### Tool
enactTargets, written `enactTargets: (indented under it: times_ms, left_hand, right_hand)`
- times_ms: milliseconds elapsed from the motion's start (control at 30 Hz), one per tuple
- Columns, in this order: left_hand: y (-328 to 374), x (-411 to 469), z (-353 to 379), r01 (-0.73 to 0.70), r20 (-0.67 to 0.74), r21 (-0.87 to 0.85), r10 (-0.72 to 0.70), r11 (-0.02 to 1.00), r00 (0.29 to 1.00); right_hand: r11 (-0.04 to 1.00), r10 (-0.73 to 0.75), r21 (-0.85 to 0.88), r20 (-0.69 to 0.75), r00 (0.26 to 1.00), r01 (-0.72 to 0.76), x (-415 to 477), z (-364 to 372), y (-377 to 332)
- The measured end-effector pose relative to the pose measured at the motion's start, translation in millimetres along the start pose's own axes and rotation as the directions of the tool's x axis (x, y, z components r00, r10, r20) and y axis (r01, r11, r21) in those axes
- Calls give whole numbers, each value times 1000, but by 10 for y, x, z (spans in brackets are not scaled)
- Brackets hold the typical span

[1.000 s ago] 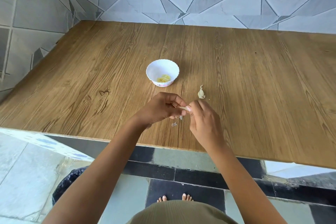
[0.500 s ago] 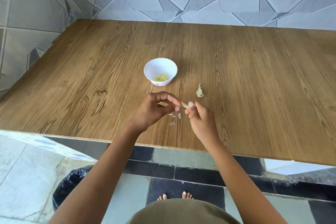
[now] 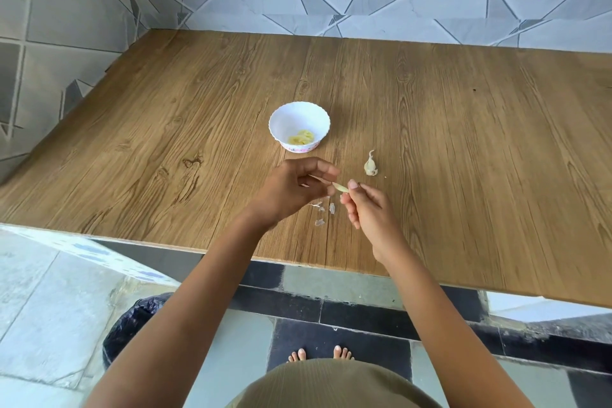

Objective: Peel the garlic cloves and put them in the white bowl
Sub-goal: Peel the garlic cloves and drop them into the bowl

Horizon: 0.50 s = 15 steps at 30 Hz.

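Both hands are up over the near middle of the bench [image 3: 463,142], meeting just in front of the white bowl [image 3: 284,116]. The right hand [image 3: 371,215] pinches the garlic clove [image 3: 341,188] by its right end between thumb and forefinger, with the other fingers curled loosely under. The left hand [image 3: 294,190] has its fingers curled in, pinching a thin strip of skin [image 3: 318,178] that runs back to the clove. The clove hangs in the air between the two hands, clear of the wood. Both forearms reach in from the near edge and angle toward each other, wrists raised off the bench.

Under the hands, scraps of skin [image 3: 323,214] lie scattered on the wood. A second clove [image 3: 370,167], skin on, lies just right of the hands and near the bowl. In the bowl sit peeled cloves [image 3: 301,137], pale yellow. Down on the floor at near left there's a bin [image 3: 132,325] with a black liner.
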<state>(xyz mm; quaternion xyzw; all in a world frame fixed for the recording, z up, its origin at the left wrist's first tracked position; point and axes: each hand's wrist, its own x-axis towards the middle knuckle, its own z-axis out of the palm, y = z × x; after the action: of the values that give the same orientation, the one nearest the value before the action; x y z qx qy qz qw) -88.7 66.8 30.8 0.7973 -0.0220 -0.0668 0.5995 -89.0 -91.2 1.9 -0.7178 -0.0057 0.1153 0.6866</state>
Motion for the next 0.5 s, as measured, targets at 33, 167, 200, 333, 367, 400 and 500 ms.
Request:
enactTargets:
  times_ms: [33,167,200,333,367,400,500]
  left_hand:
    - [10,6,2,-2,28,-10,2,1000,1000]
    - [39,18,20,34,13,-72,-33,997,999]
    - [41,19,19,46,-2,-83,-46,996,999]
    - [40,8,-18,85,-33,-129,-90,988,995]
    - [43,5,-28,87,-28,-140,-92,986,995]
    - [49,2,-33,87,-22,-147,-91,985,996]
    - [69,-16,-40,92,-14,-167,-96,982,995]
  right_hand:
    - [998,33,48,17,999,-34,2,0,-13]
    - [998,15,63,35,999,-17,15,-4,-15]
    - [998,-67,-20,17,998,67,21,-15,8]
    - [852,-428,-295,81,900,432,50,-80,83]
    - [791,-504,-355,85,860,499,60,-88,98]
    - [723,-574,-416,80,815,551,72,-92,107]
    - [564,-716,-543,54,696,622,110,-80,119]
